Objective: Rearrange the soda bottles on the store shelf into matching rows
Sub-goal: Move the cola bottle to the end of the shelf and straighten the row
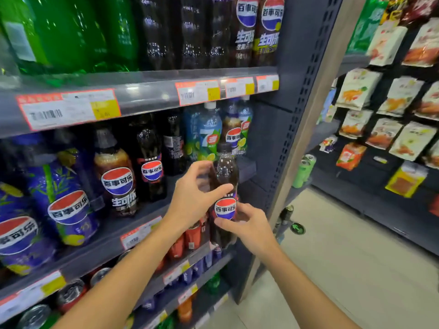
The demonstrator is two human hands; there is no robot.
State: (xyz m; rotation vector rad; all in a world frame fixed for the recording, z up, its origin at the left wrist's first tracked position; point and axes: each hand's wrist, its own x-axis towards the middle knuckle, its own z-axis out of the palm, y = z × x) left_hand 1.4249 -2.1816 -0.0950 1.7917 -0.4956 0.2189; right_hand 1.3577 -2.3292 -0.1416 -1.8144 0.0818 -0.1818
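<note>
A dark cola bottle (225, 184) with a black cap and a red, white and blue round label stands upright in the air just in front of the middle shelf (152, 217). My left hand (193, 195) curls round its upper body from the left, thumb across the front. My right hand (247, 225) grips its lower part at the label from the right. Behind it on the shelf stand two blue-green 7-Up bottles (209, 131), a cola bottle (231, 131), black-label cola bottles (150, 162), a brown-label cola bottle (117, 176) and purple-label bottles (64, 198).
The top shelf holds large green bottles (66, 32) and dark cola bottles (256, 32). Price tags (69, 110) line the shelf rails. Cans (71, 293) fill the lower shelves. The shelf's grey upright (306, 79) is to the right, then an aisle floor and a rack of snack bags (392, 103).
</note>
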